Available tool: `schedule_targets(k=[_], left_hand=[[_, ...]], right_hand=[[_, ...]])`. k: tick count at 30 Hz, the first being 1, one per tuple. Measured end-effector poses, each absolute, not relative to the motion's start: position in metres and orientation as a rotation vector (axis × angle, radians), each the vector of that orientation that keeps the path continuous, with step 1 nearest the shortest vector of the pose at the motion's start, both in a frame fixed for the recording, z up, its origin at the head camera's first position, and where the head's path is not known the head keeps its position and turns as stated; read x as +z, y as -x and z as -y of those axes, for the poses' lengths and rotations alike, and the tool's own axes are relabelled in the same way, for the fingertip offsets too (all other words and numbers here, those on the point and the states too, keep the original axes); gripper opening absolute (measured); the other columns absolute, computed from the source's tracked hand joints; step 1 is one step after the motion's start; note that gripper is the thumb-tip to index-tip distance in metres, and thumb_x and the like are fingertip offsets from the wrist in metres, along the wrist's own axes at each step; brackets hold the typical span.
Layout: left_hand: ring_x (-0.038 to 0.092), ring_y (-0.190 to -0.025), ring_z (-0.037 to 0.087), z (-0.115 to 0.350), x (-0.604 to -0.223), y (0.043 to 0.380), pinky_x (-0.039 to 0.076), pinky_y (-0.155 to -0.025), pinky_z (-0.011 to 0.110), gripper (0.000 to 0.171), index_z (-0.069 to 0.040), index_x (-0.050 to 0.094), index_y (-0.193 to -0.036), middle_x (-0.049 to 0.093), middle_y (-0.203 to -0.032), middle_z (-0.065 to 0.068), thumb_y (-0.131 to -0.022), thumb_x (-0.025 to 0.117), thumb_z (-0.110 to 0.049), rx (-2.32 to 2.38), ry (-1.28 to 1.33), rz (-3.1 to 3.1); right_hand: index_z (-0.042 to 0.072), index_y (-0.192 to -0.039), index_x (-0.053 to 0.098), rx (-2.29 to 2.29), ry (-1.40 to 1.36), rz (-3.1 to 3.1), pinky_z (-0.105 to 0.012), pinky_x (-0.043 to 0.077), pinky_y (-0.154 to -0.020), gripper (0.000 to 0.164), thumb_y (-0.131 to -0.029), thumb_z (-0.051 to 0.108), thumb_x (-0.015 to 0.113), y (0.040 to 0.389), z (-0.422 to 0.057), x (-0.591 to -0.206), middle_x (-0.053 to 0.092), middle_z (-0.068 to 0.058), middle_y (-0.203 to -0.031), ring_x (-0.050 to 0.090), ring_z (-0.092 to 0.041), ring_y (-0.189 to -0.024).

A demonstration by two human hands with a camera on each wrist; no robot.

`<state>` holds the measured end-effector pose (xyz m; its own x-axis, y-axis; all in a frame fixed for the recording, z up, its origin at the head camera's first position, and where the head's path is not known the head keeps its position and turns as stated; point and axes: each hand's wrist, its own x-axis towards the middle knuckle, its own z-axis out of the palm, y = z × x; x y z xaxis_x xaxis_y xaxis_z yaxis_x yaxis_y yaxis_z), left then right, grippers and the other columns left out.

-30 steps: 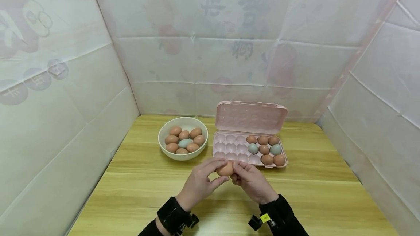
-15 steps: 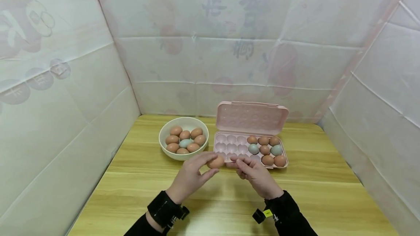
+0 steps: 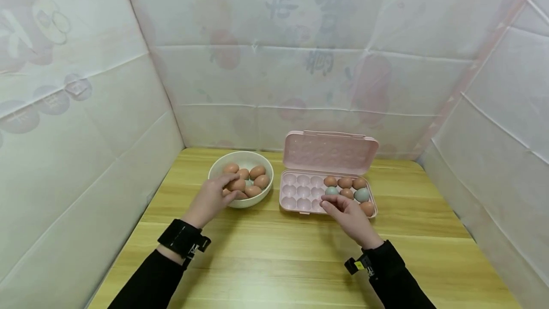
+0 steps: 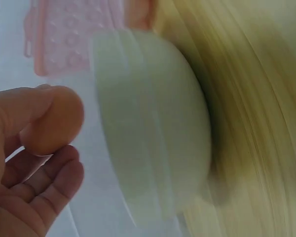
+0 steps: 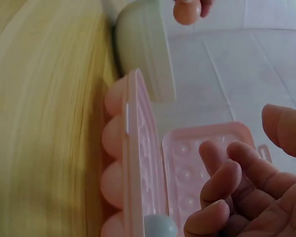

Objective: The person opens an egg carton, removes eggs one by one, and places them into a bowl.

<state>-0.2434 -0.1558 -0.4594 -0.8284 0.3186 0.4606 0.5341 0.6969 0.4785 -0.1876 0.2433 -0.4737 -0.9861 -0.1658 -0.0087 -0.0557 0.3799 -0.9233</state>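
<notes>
Nearest to the viewer, two black sleeves (image 3: pixel 147 280) lie over the wooden counter (image 3: pixel 274 261), and each wrist wears a strapped camera (image 3: pixel 359 265). Seen from the person, the right hand (image 3: pixel 353 218) is between 1 and 2 o'clock, over the near side of the pink egg carton (image 3: pixel 303 190); its fingers are loosely bent, with the thumb apart, and hold nothing. At 11 o'clock, the left hand (image 3: pixel 208 202) holds a brown egg (image 3: pixel 236 185) between fingers and thumb, higher than the rim of the cream bowl (image 3: pixel 253 200). More eggs (image 3: pixel 257 172) lie inside this bowl. Brown and pale blue-green eggs (image 3: pixel 361 194) sit in the carton's 3 o'clock half. Behind, its lid (image 3: pixel 330 151) stands raised before a printed sheet (image 3: pixel 274 75).
</notes>
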Motion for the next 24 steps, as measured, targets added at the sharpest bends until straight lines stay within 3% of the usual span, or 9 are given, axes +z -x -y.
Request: schedule_targets(k=[4,10,18,24], left_hand=[[0.070,-0.085,0.023,0.163,-0.462,0.254,0.060,-0.076,0.040,0.042,-0.003,0.072,-0.131,0.079,-0.110,0.016,-0.091,0.085,-0.010,-0.814,0.643,2.692],[0.071,-0.099,0.027,0.165,-0.467,0.263,0.059,-0.087,0.045,0.040,-0.009,0.072,-0.131,0.076,-0.115,0.011,-0.094,0.084,-0.016,-0.783,0.642,2.793],[0.060,-0.085,0.020,0.161,-0.464,0.274,0.053,-0.080,0.039,0.024,-0.010,0.074,-0.117,0.070,-0.098,0.004,-0.095,0.082,-0.015,-0.778,0.621,2.900],[0.063,-0.087,0.022,0.160,-0.465,0.282,0.056,-0.083,0.041,0.025,-0.005,0.075,-0.116,0.071,-0.099,0.008,-0.094,0.083,-0.013,-0.790,0.553,2.925]], right_hand=[[0.002,-0.141,0.065,-1.624,0.173,-2.601,-0.020,0.054,-0.097,0.047,-0.109,0.036,0.064,0.192,-0.248,-0.474,0.069,-0.016,-0.140,0.065,-0.014,-0.123],[0.001,-0.143,0.064,-1.586,0.173,-2.653,-0.018,0.054,-0.096,0.049,-0.109,0.036,0.064,0.197,-0.254,-0.478,0.069,-0.016,-0.140,0.065,-0.026,-0.128],[0.000,-0.139,0.066,-1.554,0.182,-2.730,-0.019,0.055,-0.091,0.045,-0.109,0.033,0.065,0.201,-0.260,-0.477,0.073,-0.015,-0.131,0.067,-0.016,-0.115],[-0.002,-0.139,0.065,-1.537,0.151,-2.763,-0.018,0.053,-0.086,0.046,-0.109,0.033,0.064,0.205,-0.264,-0.476,0.074,-0.016,-0.126,0.065,-0.009,-0.103]])
